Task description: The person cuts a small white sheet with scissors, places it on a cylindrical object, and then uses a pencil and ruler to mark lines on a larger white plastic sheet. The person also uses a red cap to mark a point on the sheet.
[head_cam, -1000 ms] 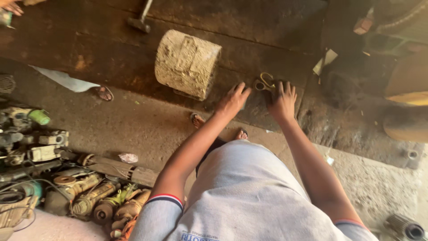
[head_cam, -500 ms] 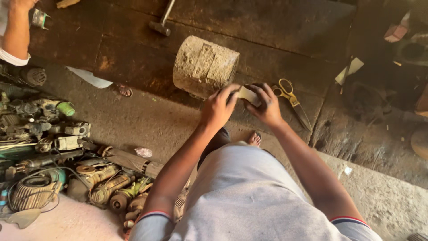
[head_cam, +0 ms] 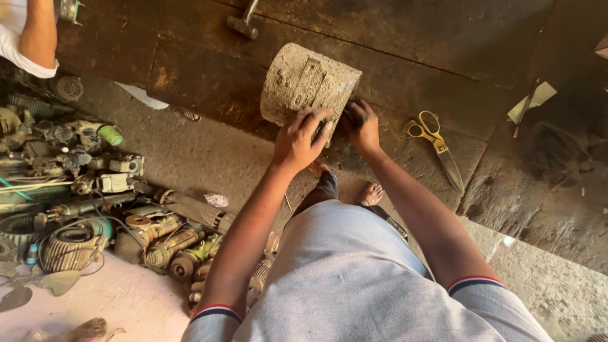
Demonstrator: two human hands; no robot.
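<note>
Seen from above: the fingers of the left hand (head_cam: pixel 303 134) are curled over the near bottom edge of a rough, crusted cylindrical block (head_cam: pixel 308 85), closed onto it, while the right hand (head_cam: pixel 362 124) presses against the block's lower right corner with fingers bent (whether they grip something small there is hidden). The block lies on its side on a dark, stained wooden workbench (head_cam: pixel 443 38), both hands touching it. This looks like the step of seating or steadying the block; the next move would call for a firm two-handed hold, since it appears heavy.

Just right lie yellow-handled scissors (head_cam: pixel 436 144). A hammer (head_cam: pixel 244 20) rests beyond the block. Left, on the floor, sits a heap of old electric motors and tool parts (head_cam: pixel 95 196). Another person's arm (head_cam: pixel 35 31) shows top left.
</note>
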